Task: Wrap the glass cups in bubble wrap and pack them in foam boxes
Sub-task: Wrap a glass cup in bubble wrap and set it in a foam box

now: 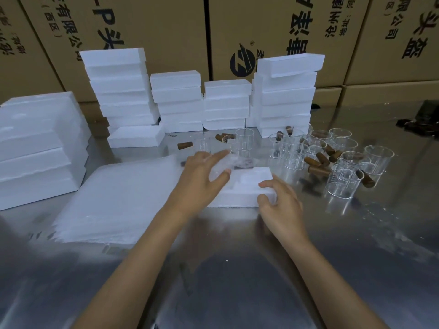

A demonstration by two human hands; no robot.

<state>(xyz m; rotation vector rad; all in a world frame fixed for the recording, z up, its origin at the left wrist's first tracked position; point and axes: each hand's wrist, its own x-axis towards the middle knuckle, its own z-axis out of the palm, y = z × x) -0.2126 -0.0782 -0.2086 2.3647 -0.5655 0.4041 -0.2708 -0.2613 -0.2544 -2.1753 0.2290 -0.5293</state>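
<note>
Both forearms reach out over the shiny metal table (237, 269) toward a low foam box (242, 188) that lies flat between the hands. Curled round the near right corner of that box, the right hand (280, 203) grips it with thumb and fingers. Over the box's far left part, the left hand (202, 176) holds a bubble-wrapped bundle (228, 165), index finger stretched along its top and thumb tucked under; something dark shows through the wrap, and I cannot tell whether the bundle already sits in the box or hangs just above it.

By my reading, one cup is wrapped and is being packed now, so the job is at an early or middle stage. Right of the right hand stands a cluster of bare glass cups (344, 179), clear and straight-walled, with brown cork stoppers (318, 162) scattered among them; all of these still want wrapping. Left of the left hand lies a stack of bubble wrap sheets (114, 200). Beyond both hands rise stacks of white foam boxes (178, 100), with cardboard cartons (166, 32) behind; whether those are filled cannot be seen.
</note>
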